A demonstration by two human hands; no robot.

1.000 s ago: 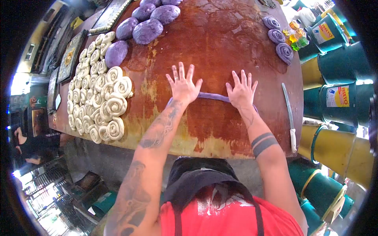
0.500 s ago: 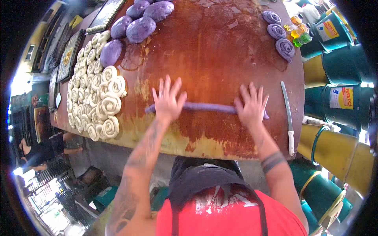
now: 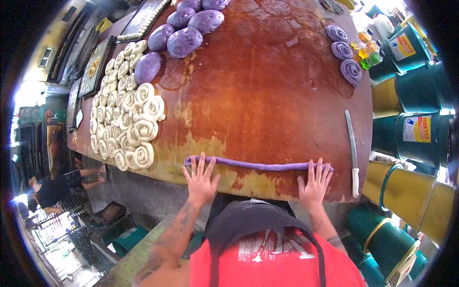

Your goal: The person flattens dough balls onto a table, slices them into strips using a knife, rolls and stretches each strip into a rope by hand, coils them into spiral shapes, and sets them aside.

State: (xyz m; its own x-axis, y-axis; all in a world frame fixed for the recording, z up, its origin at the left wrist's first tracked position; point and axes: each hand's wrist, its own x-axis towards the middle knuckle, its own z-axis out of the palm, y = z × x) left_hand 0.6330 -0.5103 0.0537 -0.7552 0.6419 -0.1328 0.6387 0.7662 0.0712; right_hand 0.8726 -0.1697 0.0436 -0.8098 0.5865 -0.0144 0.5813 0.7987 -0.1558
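Note:
A long, thin purple dough rope (image 3: 258, 166) lies crosswise near the front edge of the wooden table (image 3: 248, 110). My left hand (image 3: 201, 182) rests flat with spread fingers, its fingertips over the rope's left end. At the other end, my right hand (image 3: 314, 182) also lies open, fingertips on the rope. To the left sit many pale dough coils (image 3: 129, 115) packed together. Several purple dough balls (image 3: 185, 42) are grouped behind them. Purple dough spirals (image 3: 351, 71) stand in a row at the far right.
A white-handled knife (image 3: 353, 153) lies along the table's right side. Beyond that edge are green buckets (image 3: 423, 86) and small bottles (image 3: 369, 52) of coloured liquid. Dark trays (image 3: 95, 67) stand at the left. Another person (image 3: 60, 189) is at the lower left.
Both hands have drawn back toward my body, and the dough rope has rolled with them toward the front edge. The rope looks slightly thinner. The view has shifted a little.

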